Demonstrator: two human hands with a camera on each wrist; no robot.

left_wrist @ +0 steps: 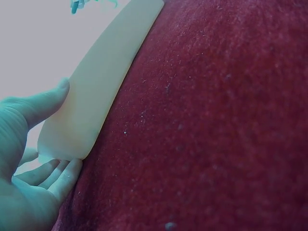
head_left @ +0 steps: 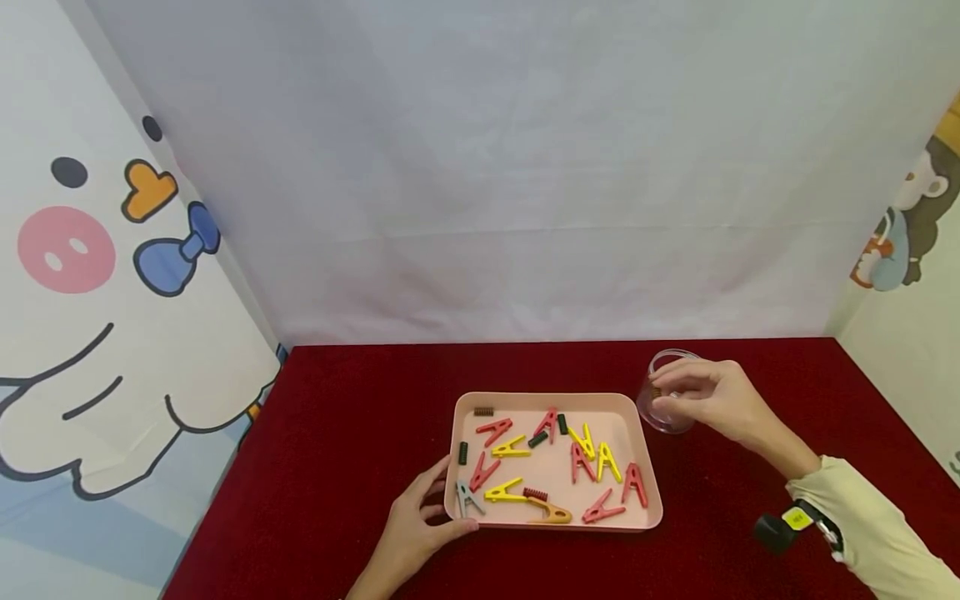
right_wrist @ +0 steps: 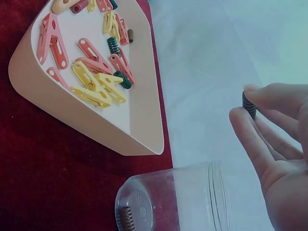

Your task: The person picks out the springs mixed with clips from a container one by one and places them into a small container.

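At the tray's near left corner, my left hand (head_left: 414,523) grips the shallow pink tray (head_left: 637,521), thumb on the front side and fingers along the left. Over to the right, my right hand (head_left: 718,403) pinches a small dark coil spring (right_wrist: 249,105) between thumb and fingertips. The spring is held above a clear round jar (right_wrist: 166,187), which stands beside the tray. One brown spring (right_wrist: 127,219) lies at the jar's bottom. Inside the tray are several plastic clips, such as a yellow clip (head_left: 510,447) and a red clip (head_left: 633,485), and several loose springs.
A grey clip (head_left: 468,498) and an orange clip (head_left: 553,512) lie near the tray's front wall. Dark red cloth (head_left: 360,417) covers the table. A pale curtain (head_left: 525,208) hangs behind, with printed panels on both sides.
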